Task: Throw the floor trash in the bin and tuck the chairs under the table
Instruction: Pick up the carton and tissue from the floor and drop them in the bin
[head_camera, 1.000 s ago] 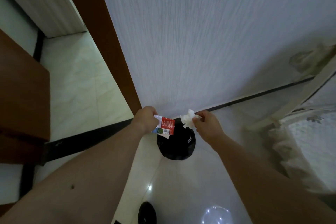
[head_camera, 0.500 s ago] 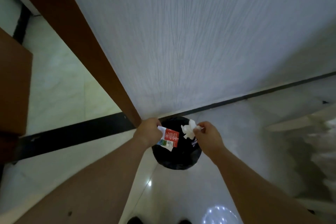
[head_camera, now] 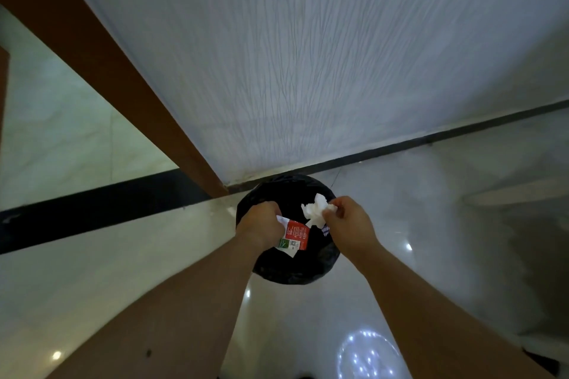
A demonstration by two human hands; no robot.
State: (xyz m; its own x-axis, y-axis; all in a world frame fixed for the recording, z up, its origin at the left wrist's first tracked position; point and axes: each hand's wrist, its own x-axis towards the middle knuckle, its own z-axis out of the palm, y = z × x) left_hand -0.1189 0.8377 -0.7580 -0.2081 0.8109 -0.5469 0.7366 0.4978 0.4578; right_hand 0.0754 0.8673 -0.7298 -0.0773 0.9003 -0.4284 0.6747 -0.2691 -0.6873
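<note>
A round bin (head_camera: pixel 295 268) lined with a black bag stands on the glossy floor against the wall. Both my hands hover right over its mouth. My left hand (head_camera: pixel 260 223) pinches a red, white and green wrapper (head_camera: pixel 294 235) that hangs down over the bin. My right hand (head_camera: pixel 348 224) grips a crumpled white tissue (head_camera: pixel 315 209) just above the bin's far side. No chair or table shows clearly in view.
A textured white wall (head_camera: pixel 308 55) rises behind the bin, with a brown door frame (head_camera: pixel 101 61) at its left edge. A black threshold strip (head_camera: pixel 92 209) crosses the pale tiled floor on the left. A blurred pale edge (head_camera: pixel 517 192) lies at the right.
I have come closer to the bin and look more steeply down; both hands, still holding the wrapper and the tissue, now sit directly over its mouth. The pale furniture at right slid out of view.
</note>
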